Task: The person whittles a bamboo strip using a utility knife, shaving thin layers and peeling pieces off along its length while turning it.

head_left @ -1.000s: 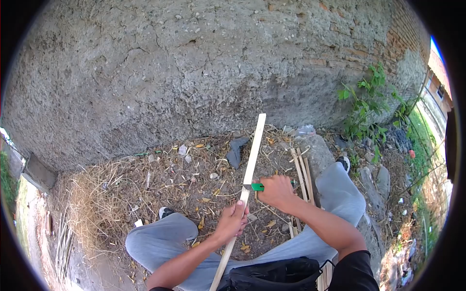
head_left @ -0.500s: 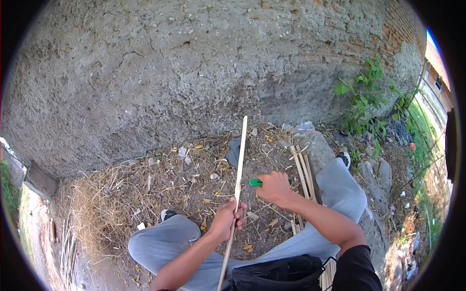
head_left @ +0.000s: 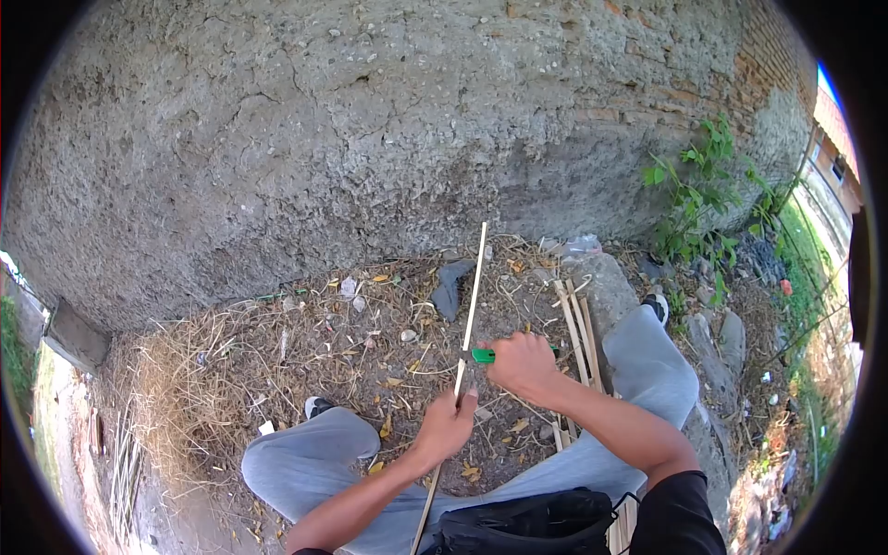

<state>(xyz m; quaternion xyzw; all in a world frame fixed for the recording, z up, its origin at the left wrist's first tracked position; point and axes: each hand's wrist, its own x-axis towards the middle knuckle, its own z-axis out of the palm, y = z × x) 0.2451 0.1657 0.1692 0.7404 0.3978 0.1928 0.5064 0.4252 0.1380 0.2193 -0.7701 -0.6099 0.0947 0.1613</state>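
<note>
My left hand (head_left: 446,425) is closed round a long, pale strip of wood or bamboo (head_left: 474,297), which slants up from my lap toward the wall. A green-handled utility knife (head_left: 484,355) is gripped in my right hand (head_left: 523,366), just above and to the right of the left one. Its blade end meets the strip a little above my left fingers. How deep the blade sits in the strip is too small to tell.
More pale strips (head_left: 579,333) lie by my right knee, next to a concrete block (head_left: 606,287). A rough wall (head_left: 370,139) rises in front. Dry straw (head_left: 185,388) covers the ground at left, and a black bag (head_left: 527,523) rests on my lap.
The knife has moved slightly left and down, from beside the strip onto it. My left hand has turned, and the strip now shows a narrower face with its top shifted right.
</note>
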